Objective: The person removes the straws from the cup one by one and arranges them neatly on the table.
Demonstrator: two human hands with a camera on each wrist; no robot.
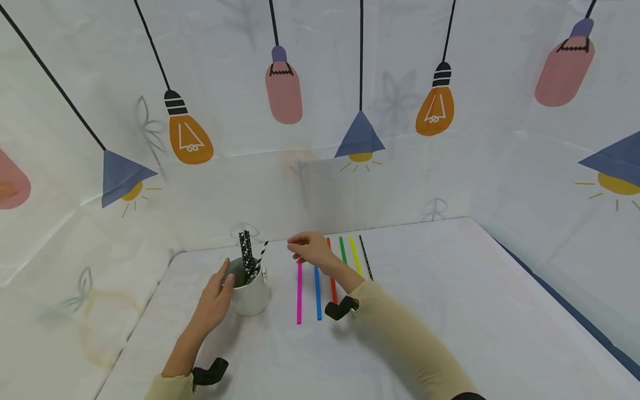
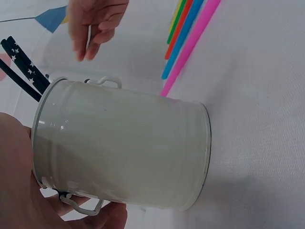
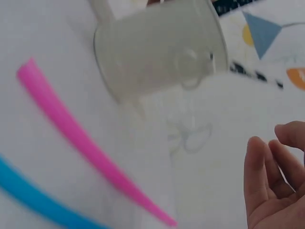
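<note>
A white metal pail [image 1: 252, 300] with small side handles stands on the table at the left, gripped around its left side by my left hand [image 1: 214, 305]. Several black straws with white patterns [image 1: 246, 250] lean in it, along with a black-and-white striped straw [image 1: 263, 253]. My right hand [image 1: 316, 251] hovers just right of the pail, fingers loosely bent and nothing between them, as the right wrist view also shows. Beneath and beside it lie a pink straw [image 1: 299, 297], a blue straw [image 1: 318, 297], a red straw [image 1: 333, 290] and a green straw [image 1: 342, 250].
Further right in the same row are a yellow straw [image 1: 354, 253] and a black dotted straw [image 1: 365, 255]. The white-covered table [image 1: 450, 311] meets a white sheet [image 1: 320, 189] printed with hanging lamps and bulbs at its back edge.
</note>
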